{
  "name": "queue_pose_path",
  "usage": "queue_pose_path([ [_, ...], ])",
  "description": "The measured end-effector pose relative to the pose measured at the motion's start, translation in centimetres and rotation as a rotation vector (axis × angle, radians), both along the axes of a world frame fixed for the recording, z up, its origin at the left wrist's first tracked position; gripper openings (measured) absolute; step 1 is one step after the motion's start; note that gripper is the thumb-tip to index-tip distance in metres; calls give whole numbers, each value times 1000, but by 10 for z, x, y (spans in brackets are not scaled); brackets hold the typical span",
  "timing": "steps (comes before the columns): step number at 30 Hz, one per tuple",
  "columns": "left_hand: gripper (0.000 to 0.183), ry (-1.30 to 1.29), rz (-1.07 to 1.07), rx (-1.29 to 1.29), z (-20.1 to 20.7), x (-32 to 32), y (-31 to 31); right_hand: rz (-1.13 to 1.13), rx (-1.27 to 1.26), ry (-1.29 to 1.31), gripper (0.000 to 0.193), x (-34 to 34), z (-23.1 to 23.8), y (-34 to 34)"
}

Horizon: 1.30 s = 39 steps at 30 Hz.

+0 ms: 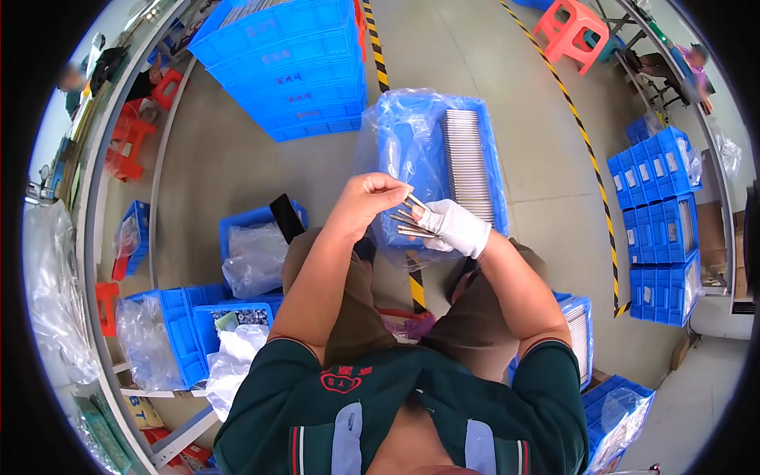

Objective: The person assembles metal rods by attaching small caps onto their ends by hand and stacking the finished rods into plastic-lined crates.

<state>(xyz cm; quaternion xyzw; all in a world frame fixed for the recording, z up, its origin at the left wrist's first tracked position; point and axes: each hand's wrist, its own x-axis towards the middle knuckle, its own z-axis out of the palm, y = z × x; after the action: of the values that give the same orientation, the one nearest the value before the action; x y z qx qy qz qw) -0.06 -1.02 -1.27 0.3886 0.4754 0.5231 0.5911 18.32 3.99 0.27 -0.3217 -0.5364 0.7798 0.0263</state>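
My bare left hand (366,204) is closed in a pinch around the end of a thin metal rod (416,203). Beside it, my right hand (457,228), in a white glove, grips several short metal rods (413,232) that fan out to the left from its fingers. Both hands are over the near part of a blue plastic crate (497,170) on the floor. Inside the crate, a long row of similar metal rods (469,162) lies side by side along the right. Clear plastic film (416,131) covers the left part of the crate.
Stacked blue crates (289,79) stand ahead on the left, more crates (655,226) at the right. Near my left leg are a bagged crate (257,253), a dark phone-like slab (286,218) and a bin of small metal parts (252,317). A red stool (571,36) stands at the far right.
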Motion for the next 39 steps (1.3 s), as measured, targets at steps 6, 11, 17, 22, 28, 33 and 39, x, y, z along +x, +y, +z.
queue_pose_path([
  [6, 16, -53, 47, -18, -4, 5, 5, -22, -15, 31, 48, 0, -4, 4],
  [11, 17, -259, 357, 71, -15, 3, 16, -108, -424, 456, 40, 1, -9, 3],
  [17, 14, -927, 324, -106, -74, 42, 24, -339, -193, 520, 20, -27, -9, -3],
  [22, 14, -1213, 285, -146, -47, 69, 31, -555, 354, 429, 11, -39, -1, -5],
  [28, 20, -1168, 304, -231, -43, 74, 30, -714, 278, 413, 9, -47, 5, 1],
  [33, 25, -1062, 366, -309, -22, 87, 27, -761, 141, 588, 20, -44, -3, 11],
  [39, 27, -1370, -403, 10, -87, 56, 28, -755, 528, 377, 22, -41, -17, 11],
])
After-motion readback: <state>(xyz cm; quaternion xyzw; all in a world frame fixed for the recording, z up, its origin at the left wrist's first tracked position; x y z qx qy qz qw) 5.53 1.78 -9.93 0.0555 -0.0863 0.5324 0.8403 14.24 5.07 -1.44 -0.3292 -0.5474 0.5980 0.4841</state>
